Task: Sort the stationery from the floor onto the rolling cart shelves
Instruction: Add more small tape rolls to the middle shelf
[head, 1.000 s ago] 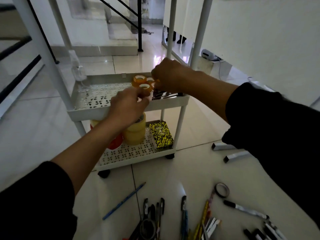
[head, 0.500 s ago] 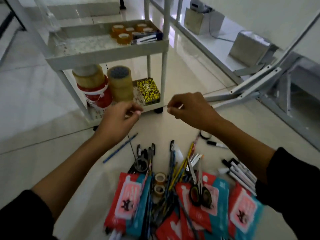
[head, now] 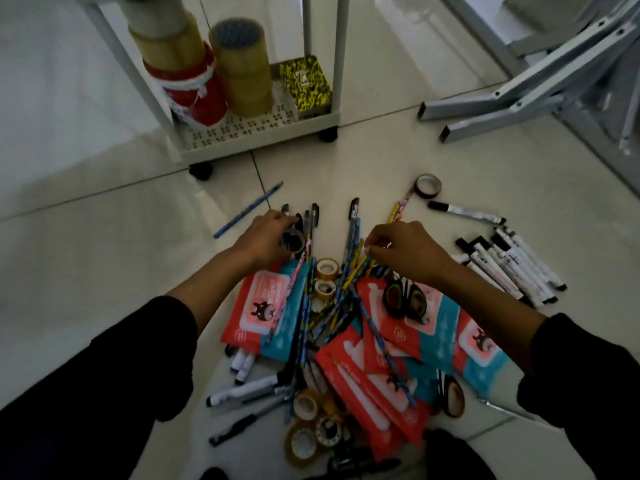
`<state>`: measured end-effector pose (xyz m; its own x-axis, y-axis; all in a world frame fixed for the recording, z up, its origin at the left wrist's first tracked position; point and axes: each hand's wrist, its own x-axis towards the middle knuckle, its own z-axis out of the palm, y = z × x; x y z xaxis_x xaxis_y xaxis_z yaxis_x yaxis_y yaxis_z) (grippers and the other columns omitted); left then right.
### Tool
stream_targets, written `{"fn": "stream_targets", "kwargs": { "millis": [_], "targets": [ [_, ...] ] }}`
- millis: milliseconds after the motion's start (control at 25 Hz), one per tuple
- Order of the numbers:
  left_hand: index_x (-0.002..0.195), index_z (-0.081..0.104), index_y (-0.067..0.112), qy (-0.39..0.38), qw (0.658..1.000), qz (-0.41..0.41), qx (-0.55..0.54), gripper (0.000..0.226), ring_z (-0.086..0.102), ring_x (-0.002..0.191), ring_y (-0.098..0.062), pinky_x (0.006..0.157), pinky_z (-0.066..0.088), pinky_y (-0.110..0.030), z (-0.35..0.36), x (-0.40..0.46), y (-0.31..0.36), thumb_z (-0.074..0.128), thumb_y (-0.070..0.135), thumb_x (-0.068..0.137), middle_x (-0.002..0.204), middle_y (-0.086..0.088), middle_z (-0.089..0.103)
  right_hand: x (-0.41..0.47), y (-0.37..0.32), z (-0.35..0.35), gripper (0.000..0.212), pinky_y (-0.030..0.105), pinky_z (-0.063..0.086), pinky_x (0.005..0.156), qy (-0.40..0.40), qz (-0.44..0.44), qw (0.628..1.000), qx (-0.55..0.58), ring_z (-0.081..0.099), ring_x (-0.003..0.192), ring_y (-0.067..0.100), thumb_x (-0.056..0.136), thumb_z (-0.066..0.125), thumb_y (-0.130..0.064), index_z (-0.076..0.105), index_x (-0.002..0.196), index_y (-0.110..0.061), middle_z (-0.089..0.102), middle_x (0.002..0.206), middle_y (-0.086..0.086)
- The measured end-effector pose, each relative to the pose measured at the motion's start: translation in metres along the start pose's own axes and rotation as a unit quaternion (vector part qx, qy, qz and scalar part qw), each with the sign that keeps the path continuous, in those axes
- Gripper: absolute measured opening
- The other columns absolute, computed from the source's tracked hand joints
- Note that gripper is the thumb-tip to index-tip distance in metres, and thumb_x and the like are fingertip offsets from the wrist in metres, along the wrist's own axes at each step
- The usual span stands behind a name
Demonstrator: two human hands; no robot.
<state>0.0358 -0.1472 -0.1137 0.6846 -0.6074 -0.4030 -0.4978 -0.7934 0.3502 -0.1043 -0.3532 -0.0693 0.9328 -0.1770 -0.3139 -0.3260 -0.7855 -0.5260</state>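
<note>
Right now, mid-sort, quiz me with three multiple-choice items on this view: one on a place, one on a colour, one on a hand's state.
1. Where is the yellow-and-black box?
A. cart's bottom shelf
B. floor by the markers
C. in a hand

2. What colour is the lone pencil lying left of the pile?
A. red
B. blue
C. white

3. What is the left hand doing?
A. resting flat on bare floor
B. gripping a dark tape ring
C. holding a marker

Answers: 1 A, it sits beside the big tape rolls; 2 B, its shaft is blue; 3 B, fingers curl round the ring.
</note>
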Motion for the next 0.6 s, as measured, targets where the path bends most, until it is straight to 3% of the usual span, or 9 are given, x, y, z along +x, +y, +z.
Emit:
{"fn": "stream_targets", "kwargs": {
  "millis": [320, 440, 600],
  "targets": [
    [0.13, 0.053, 0.016, 0.089, 0.995, 0.009, -0.05, 0.059, 0.05, 0.108, -0.024, 0.086, 0.04, -0.027, 0.003, -0.01, 0.0, 0.072, 0.038, 0.079, 0.119, -0.01, 0.049, 0.018, -0.01, 0.025, 0.02, 0.03, 0.05, 0.077, -0.005, -0.046, 0.999, -0.019, 0.065, 0.089, 0.022, 0.091, 0.057, -0.018, 0.07, 0.102, -0.008, 0.071, 0.097, 0.009],
    [0.125, 0.055, 0.014, 0.143, 0.98, 0.018, -0.137, 0.057, 0.055, 0.101, -0.02, 0.088, 0.049, -0.032, -0.008, -0.015, 0.01, 0.075, 0.036, 0.077, 0.115, -0.005, 0.049, 0.024, -0.011, 0.025, 0.02, 0.021, 0.043, 0.075, 0.018, -0.021, 0.999, 0.038, 0.062, 0.089, 0.015, 0.09, 0.06, -0.02, 0.07, 0.105, -0.01, 0.07, 0.1, 0.006],
    [0.122, 0.055, 0.015, 0.13, 0.939, -0.008, -0.319, 0.053, 0.057, 0.09, -0.006, 0.073, 0.046, -0.015, -0.016, -0.002, 0.043, 0.078, 0.028, 0.076, 0.112, 0.003, 0.056, 0.042, 0.014, 0.005, 0.02, 0.021, 0.041, 0.074, 0.094, 0.049, 0.99, 0.097, 0.062, 0.093, 0.016, 0.089, 0.062, -0.021, 0.069, 0.104, -0.011, 0.07, 0.103, 0.007]
  ]
}}
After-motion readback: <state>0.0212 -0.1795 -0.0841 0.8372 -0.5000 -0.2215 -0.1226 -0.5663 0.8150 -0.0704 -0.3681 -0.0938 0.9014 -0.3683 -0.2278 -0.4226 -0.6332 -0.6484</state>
